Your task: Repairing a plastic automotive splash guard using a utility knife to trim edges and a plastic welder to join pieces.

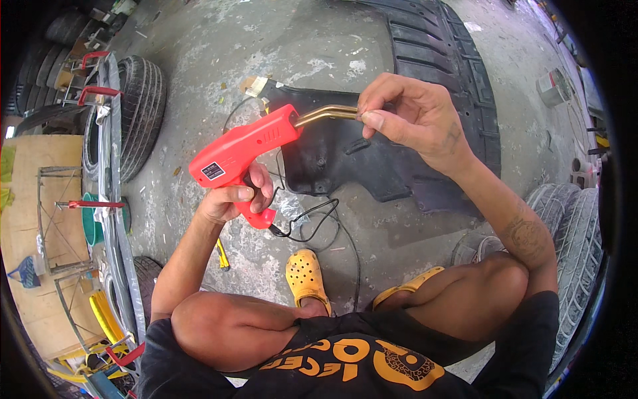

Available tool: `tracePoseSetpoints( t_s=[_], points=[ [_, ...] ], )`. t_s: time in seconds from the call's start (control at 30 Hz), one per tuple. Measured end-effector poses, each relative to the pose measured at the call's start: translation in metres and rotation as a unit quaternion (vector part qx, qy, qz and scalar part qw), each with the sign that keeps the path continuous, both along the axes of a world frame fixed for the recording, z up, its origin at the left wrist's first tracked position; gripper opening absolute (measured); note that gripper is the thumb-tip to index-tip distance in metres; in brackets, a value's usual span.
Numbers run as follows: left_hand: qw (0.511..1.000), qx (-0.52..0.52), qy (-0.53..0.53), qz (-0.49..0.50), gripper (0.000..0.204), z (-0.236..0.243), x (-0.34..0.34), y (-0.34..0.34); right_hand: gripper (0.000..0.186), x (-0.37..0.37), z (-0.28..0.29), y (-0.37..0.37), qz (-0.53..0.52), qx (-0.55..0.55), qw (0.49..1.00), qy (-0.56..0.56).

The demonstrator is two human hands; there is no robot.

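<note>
My left hand (229, 201) is wrapped around the handle of a red hot stapler gun (242, 146), a plastic welder with two bent brass prongs (325, 112) pointing right. At the prong tips, my right hand (415, 120) is closed in a pinch. Whatever lies between its thumb and fingers is too small or hidden to make out. A black cord (316, 214) runs from the base of the handle down to the floor. Beyond the tool lies a large moulded black plastic panel (332, 163), flat on the concrete.
A yellow utility knife (222, 256) lies on the floor by my left knee. To the left stand a tyre (143, 116) and a metal rack (113, 199) with red-handled clamps. More tyres (575, 246) are at the right, with a paint can (553, 88) farther off. I wear yellow clogs (304, 272).
</note>
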State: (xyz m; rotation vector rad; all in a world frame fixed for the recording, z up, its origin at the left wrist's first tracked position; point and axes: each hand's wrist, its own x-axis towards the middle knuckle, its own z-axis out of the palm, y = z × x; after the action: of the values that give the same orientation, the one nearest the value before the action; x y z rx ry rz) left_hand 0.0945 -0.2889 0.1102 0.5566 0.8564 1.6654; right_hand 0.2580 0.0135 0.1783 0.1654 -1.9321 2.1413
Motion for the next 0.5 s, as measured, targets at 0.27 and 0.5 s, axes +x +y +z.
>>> tracePoseSetpoints(
  t_s=[0.27,0.5],
  points=[
    [1.000,-0.008,0.020,0.007,0.023,0.0049,-0.0013,-0.0017,0.005,-0.0007,0.0029,-0.0009,-0.007,-0.007,1.000,0.014],
    [0.999,-0.012,0.033,0.017,0.023,0.0079,-0.0040,-0.0025,0.012,0.0002,0.0019,-0.0020,0.012,-0.015,0.999,0.042]
  ],
)
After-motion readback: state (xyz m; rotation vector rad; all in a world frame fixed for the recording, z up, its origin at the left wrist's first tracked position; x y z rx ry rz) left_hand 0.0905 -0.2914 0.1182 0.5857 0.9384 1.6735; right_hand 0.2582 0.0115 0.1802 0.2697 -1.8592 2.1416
